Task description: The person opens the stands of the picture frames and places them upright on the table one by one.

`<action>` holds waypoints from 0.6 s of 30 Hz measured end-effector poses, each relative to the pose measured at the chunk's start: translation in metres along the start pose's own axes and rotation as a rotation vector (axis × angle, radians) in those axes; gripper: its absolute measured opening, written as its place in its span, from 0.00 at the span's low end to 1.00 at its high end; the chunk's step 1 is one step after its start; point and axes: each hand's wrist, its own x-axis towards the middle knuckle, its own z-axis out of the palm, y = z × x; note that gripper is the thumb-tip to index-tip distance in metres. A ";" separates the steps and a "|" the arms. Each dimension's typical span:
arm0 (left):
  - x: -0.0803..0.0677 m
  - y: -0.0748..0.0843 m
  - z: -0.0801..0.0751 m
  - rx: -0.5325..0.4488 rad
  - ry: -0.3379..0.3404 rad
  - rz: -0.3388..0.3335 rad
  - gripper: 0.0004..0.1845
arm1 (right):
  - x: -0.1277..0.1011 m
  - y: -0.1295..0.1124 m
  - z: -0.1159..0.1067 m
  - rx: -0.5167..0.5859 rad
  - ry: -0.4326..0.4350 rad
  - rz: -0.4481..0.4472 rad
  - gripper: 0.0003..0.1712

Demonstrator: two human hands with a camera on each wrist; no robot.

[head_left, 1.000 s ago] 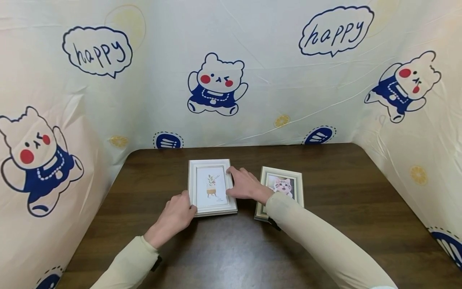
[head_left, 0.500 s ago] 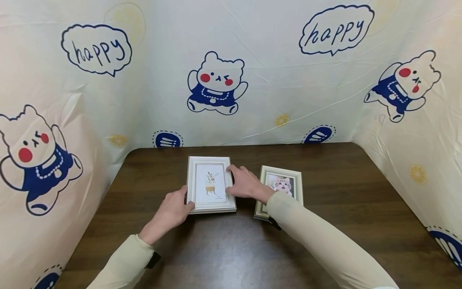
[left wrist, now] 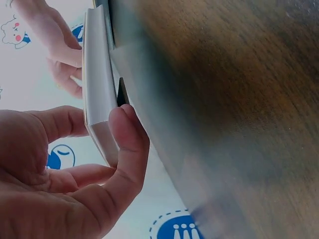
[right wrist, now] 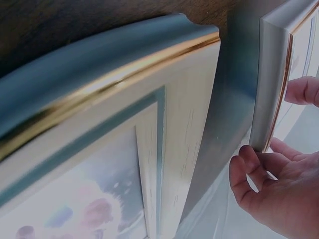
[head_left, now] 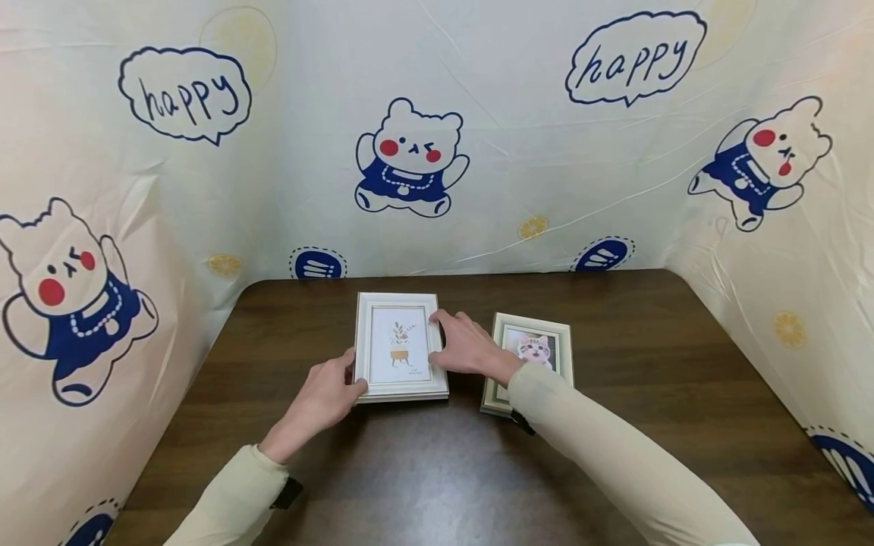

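White frame: plant print inside, held at mid-desk, about 11 o'clock from the person's chest; lower edge looks raised off the desk in the left wrist view, but the tilt is hard to judge.
Left hand: at the frame's 7 o'clock corner, thumb on the front rim, fingers curled under the edge, pinching that corner; the left wrist view shows the thumb pressed on the frame side.
Right hand: on the frame's right edge, about 3 o'clock of it, fingers bent round the rim and gripping it; fingertips reach onto the front border near the top right.
Right wrist view: white frame edge seen from the side with a thin gold line, the left hand under its corner.
Cat frame: cream and green border with a cat picture, lying flat on the desk just beside the white frame at its 3 o'clock; the right forearm crosses its lower left corner, which is hidden. Fills the right wrist view, blurred.
Desk: dark brown wood grain, both frames near the middle.
Backdrop: cream cloth with blue bears and "happy" bubbles, standing round the desk from 9 to 3 o'clock.
Sleeves: pale beige, on both arms.
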 end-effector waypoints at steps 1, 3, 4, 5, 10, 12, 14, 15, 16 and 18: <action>0.000 0.000 0.000 0.000 0.001 0.003 0.35 | 0.000 0.000 0.000 0.003 -0.001 0.000 0.41; -0.001 0.001 -0.001 0.004 0.003 0.009 0.36 | -0.002 -0.001 0.000 0.003 -0.001 0.001 0.42; -0.002 0.001 -0.001 0.005 0.003 0.011 0.36 | -0.002 -0.001 0.000 0.005 -0.001 0.001 0.42; -0.002 0.002 -0.001 0.007 0.002 0.010 0.36 | -0.002 -0.001 0.000 0.007 -0.001 0.001 0.42; -0.004 0.002 -0.002 0.011 0.007 0.026 0.36 | -0.005 -0.001 -0.001 0.016 0.004 0.000 0.42; -0.004 0.001 -0.002 0.013 0.012 0.043 0.36 | -0.006 -0.001 -0.001 0.018 0.009 0.000 0.41; -0.005 0.001 -0.002 0.015 0.015 0.053 0.36 | -0.007 -0.001 -0.002 0.023 0.014 0.000 0.41; -0.005 0.001 -0.003 0.014 0.015 0.055 0.36 | -0.007 -0.001 -0.002 0.025 0.017 0.001 0.41; -0.005 0.001 -0.003 0.013 0.016 0.057 0.36 | -0.007 -0.001 -0.002 0.026 0.020 0.001 0.41; -0.005 0.001 -0.003 0.008 0.011 0.054 0.37 | -0.007 -0.001 -0.002 0.029 0.023 0.002 0.41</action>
